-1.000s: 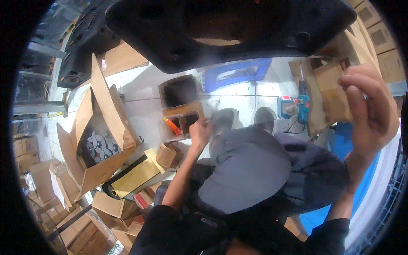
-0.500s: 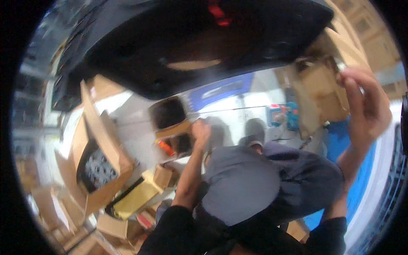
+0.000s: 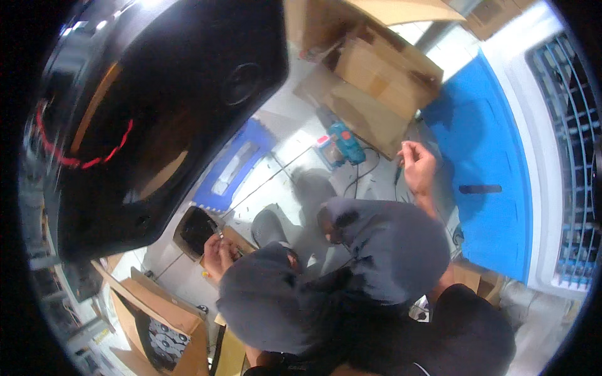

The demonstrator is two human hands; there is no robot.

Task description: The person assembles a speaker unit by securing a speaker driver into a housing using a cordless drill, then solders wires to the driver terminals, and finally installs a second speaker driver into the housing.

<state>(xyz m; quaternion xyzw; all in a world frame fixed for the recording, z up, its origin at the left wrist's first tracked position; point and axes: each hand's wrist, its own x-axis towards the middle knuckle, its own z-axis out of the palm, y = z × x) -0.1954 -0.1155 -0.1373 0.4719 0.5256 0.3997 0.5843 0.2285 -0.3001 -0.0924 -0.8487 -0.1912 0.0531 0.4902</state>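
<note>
My left hand [image 3: 219,254] is closed on a thin metallic piece [image 3: 217,228] that sticks up from the fingers; its kind is unclear. It is beside a small cardboard box [image 3: 235,240] with a dark inside. On the right, my right hand [image 3: 420,168] has thumb and fingers pinched together, with a tiny pale spot at the tips that is too small to name. That hand hovers over the floor, between a teal corded power tool [image 3: 348,143] and a blue sheet [image 3: 486,144].
A large black panel [image 3: 207,94] with a red wire [image 3: 116,150] looms at upper left. Below it lies a purple-blue frame [image 3: 254,139]. An open carton [image 3: 382,88] stands ahead. Lower left, another carton [image 3: 179,307] holds grey round parts. A white grille [image 3: 570,156] lines the right edge.
My view has swung to the right. My right hand has come down and inward from its raised place by the far-right carton. The metallic piece now shows in my left hand.
</note>
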